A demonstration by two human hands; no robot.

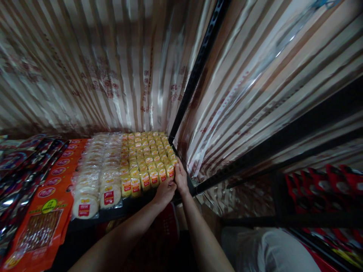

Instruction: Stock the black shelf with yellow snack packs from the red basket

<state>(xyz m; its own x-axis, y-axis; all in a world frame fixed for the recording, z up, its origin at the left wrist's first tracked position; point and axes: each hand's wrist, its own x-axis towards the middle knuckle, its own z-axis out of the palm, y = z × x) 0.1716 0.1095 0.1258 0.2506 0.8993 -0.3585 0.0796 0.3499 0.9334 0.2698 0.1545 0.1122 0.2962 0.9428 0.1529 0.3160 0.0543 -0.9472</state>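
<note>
Rows of small yellow snack packets (153,176) with red labels stand close together on a dark shelf, near its right end. At the front right corner of these rows, my left hand (165,192) presses against the lower front with its fingers curled in; what they hold, if anything, is hidden. Beside it, my right hand (180,178) lies along the right side of the rows, fingers stretched out and held upright. The thumbs of both hands are close together. To the left stand two rows of round, pale wafers in clear wrappers (85,200).
Orange snack bags (45,226) and dark shiny bags (17,204) line the shelf farther left. A black shelf post (195,79) rises behind the corner. Striped printed sheeting (113,68) covers the walls. Red packages (323,181) sit on another rack at right.
</note>
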